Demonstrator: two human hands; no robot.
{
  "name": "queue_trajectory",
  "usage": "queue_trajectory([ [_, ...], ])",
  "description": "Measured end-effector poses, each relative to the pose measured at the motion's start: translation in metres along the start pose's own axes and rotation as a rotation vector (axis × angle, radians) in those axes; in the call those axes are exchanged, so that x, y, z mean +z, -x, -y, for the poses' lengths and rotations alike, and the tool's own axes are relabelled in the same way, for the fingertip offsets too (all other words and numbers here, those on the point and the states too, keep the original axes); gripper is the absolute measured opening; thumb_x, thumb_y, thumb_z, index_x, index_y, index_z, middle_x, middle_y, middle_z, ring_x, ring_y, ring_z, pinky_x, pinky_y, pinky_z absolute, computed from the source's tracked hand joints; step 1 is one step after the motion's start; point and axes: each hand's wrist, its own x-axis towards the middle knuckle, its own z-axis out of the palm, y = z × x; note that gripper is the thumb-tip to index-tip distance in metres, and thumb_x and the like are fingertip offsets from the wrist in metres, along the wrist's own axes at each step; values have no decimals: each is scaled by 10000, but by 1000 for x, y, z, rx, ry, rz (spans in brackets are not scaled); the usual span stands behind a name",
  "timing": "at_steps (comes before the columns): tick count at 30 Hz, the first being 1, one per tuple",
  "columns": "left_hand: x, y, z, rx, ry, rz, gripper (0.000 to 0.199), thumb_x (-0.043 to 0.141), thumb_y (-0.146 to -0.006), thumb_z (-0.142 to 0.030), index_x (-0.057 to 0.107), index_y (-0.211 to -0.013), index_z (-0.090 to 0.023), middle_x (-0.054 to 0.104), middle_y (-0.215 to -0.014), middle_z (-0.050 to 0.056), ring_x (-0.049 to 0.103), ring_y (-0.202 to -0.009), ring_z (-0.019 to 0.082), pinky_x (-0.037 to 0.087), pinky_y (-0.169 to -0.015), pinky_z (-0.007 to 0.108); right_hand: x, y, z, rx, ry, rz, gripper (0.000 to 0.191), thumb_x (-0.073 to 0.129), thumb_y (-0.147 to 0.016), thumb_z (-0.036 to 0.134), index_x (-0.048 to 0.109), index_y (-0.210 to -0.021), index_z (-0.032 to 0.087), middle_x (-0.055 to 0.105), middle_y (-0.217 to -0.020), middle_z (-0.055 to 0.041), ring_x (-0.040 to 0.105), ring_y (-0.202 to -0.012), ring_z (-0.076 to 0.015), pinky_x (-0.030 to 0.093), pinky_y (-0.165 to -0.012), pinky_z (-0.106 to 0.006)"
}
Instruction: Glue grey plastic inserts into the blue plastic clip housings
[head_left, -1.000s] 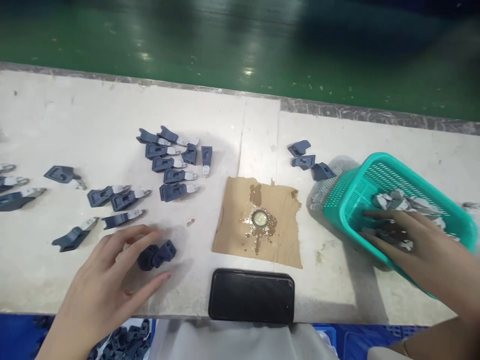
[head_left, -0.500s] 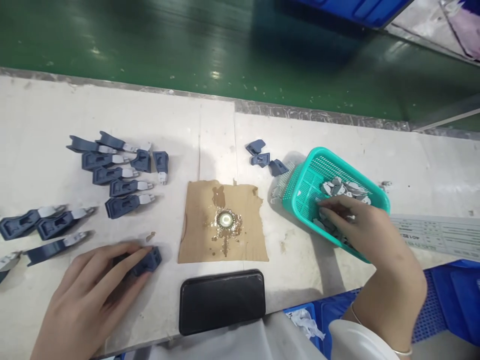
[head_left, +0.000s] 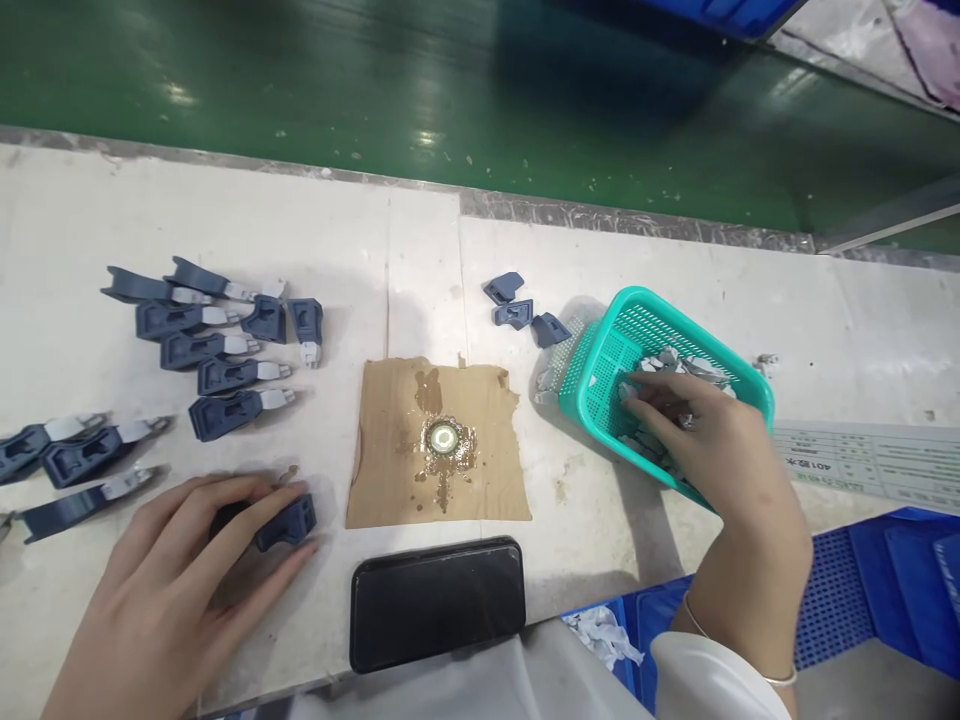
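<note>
Under the curved fingers of my left hand (head_left: 187, 575) lies a dark blue plastic part (head_left: 287, 522) on the table, its right end showing. My right hand (head_left: 709, 435) reaches into a green basket (head_left: 591, 405) of small grey pieces (head_left: 697, 368), thumb and index finger pinched on a small grey piece (head_left: 627, 391). Several blue parts with light grey tips (head_left: 232, 412) lie at the left. Three loose blue parts (head_left: 514, 314) sit left of the basket. Between my hands is a brown cardboard piece (head_left: 390, 450) with a wet patch and a small round glue-like pool (head_left: 443, 438).
A black phone (head_left: 439, 605) lies at the table's front edge, below the cardboard. Right of the basket is a printed paper label (head_left: 862, 462). Blue bins (head_left: 892, 580) stand below at the right, and a green surface (head_left: 337, 90) runs behind the table.
The view has shifted slightly, moving the table things left. My left thumb has spread a little from the blue part. In the basket, my right fingertips have lifted slightly, with a grey piece now showing between them.
</note>
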Motion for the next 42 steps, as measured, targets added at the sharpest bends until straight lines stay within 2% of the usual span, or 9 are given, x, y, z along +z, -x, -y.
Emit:
queue_trajectory([
  [4,-1,-1,-2,-1,72,-16,467,699,-865,-259,648,-1310,-390,733,-1167,15,666,-1051,326,476,-1038,482,3,-3,3,-14,-20,-26,340,635,-863,481,779,-984,198,772,-922,-116,706,-826,-282,550,-803,-453],
  [7,-3,-1,-9,-66,140,-83,491,690,-862,-239,646,-1317,-420,740,-1176,-16,678,-1044,314,493,-1044,490,2,-2,7,28,-319,-14,268,739,-826,453,759,-946,215,770,-903,-95,722,-845,-265,582,-774,-422],
  [12,-7,-4,-37,-320,289,-153,394,692,-836,-329,682,-1212,-445,741,-1180,-31,696,-1049,350,536,-966,527,0,2,26,-76,-879,19,151,811,-831,358,720,-883,249,756,-831,-48,712,-748,-207,606,-717,-373],
  [18,-13,-27,-79,-715,799,-123,264,659,-940,-442,715,-1192,-386,783,-1104,-8,746,-969,248,637,-891,377,5,2,65,-191,-1118,157,250,861,-802,464,797,-950,274,738,-707,-12,651,-561,-145,573,-536,-287],
  [23,-3,-41,-87,-855,1296,135,388,691,-902,-560,763,-1160,-279,780,-1004,69,715,-810,228,632,-754,324,17,9,93,-212,-1112,285,196,834,-840,411,727,-819,249,669,-636,27,565,-471,-103,457,-386,-212],
  [28,10,-37,-88,-838,1465,191,337,774,-873,-469,766,-1167,-305,764,-983,52,704,-778,184,621,-754,277,29,17,112,-198,-1032,260,271,807,-863,370,617,-723,238,616,-589,47,524,-484,-87,421,-419,-202],
  [32,16,-34,-84,-735,1576,238,311,669,-946,-434,773,-1196,-280,756,-989,70,704,-756,181,592,-672,252,45,23,119,-260,-969,296,236,747,-916,348,615,-763,226,659,-629,30,567,-520,-105,448,-461,-229],
  [36,14,-32,-83,-707,1484,253,295,605,-996,-444,760,-1213,-319,755,-1027,43,677,-789,150,566,-688,216,63,26,120,-485,-690,141,214,687,-953,263,603,-762,217,669,-663,21,549,-539,-98,420,-479,-229],
  [42,15,-27,-90,-688,1269,180,251,655,-982,-429,675,-1204,-316,785,-1138,45,718,-1101,206,593,-964,298,78,24,118,-814,-456,29,219,598,-1001,195,581,-784,221,641,-691,3,575,-618,-125,468,-583,-264],
])
